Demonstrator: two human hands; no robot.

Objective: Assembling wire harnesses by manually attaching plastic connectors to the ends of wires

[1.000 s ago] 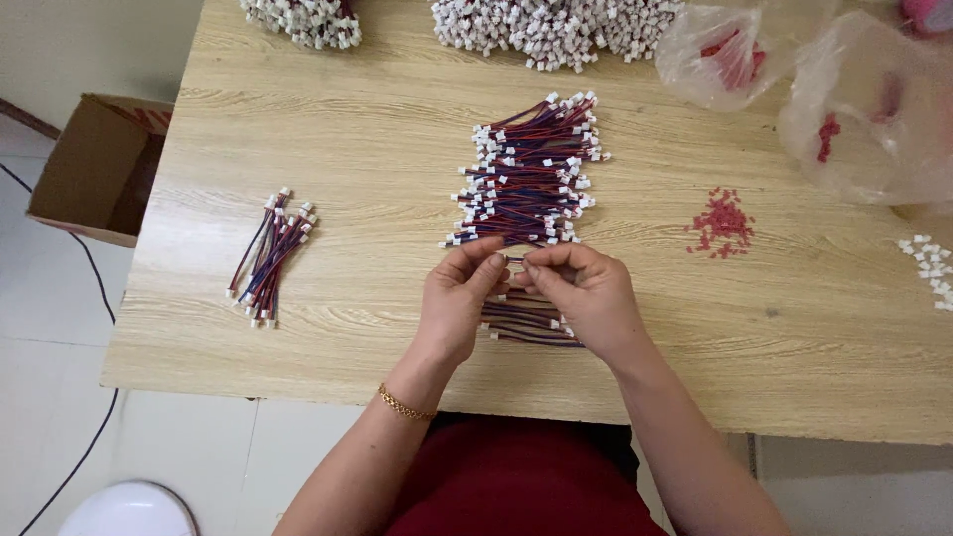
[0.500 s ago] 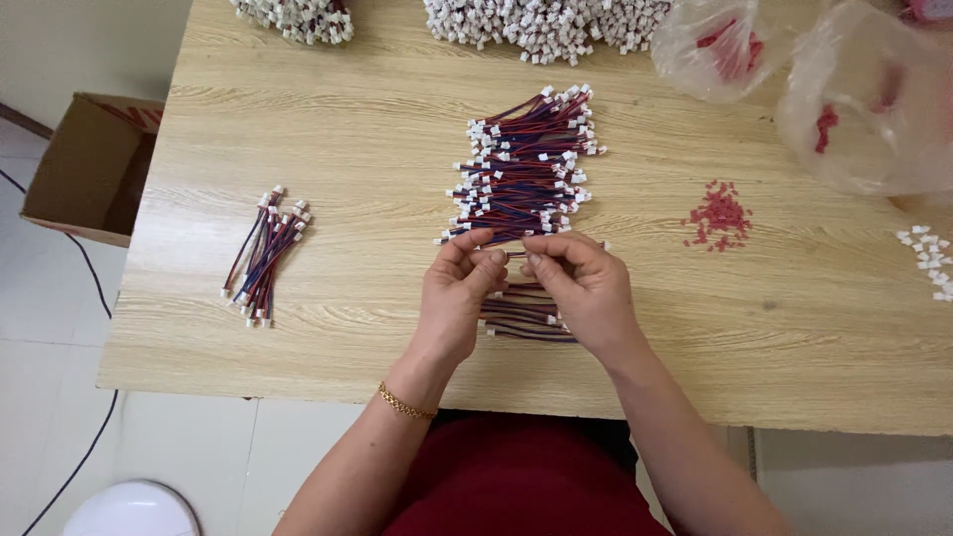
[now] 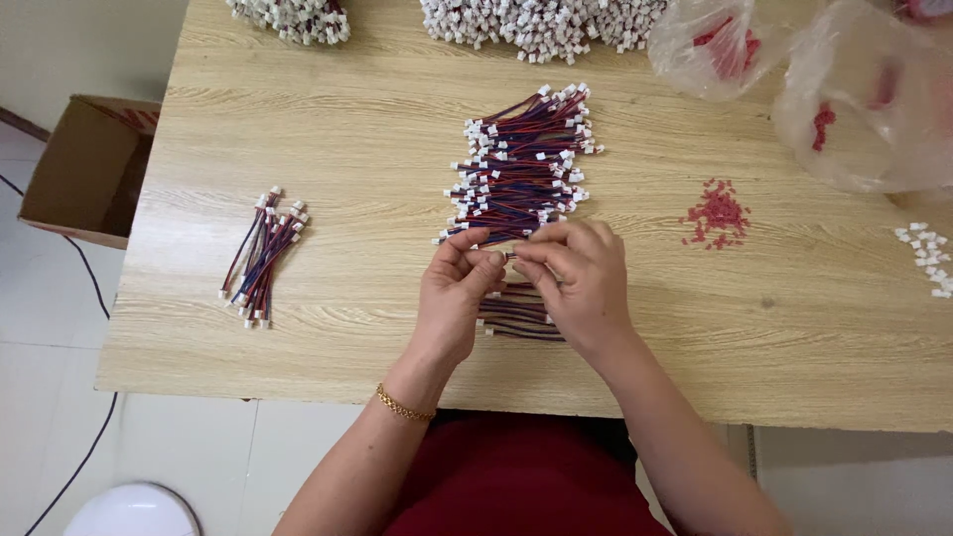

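Note:
My left hand [image 3: 455, 294] and my right hand [image 3: 581, 275] meet fingertip to fingertip over the wooden table [image 3: 347, 149]. Between the fingertips they pinch a small white connector on a short red-and-blue wire [image 3: 504, 256]. Just beyond them lies a long row of the same wires with white plugs [image 3: 518, 164]. A few more of these wires [image 3: 516, 316] show under my hands. A smaller bundle of the wires [image 3: 262, 258] lies apart on the left.
Piles of white connectors sit at the far edge [image 3: 536, 22] and far left [image 3: 293, 18]. Two clear plastic bags with red bits [image 3: 854, 89] stand at the right, with a scatter of small red pieces [image 3: 717, 213] and several white connectors [image 3: 928, 256]. A cardboard box [image 3: 84, 169] is on the floor.
My hands have stayed together at the near end of the wire row, only the fingers shifting a little on the connector. The view has slid slightly.

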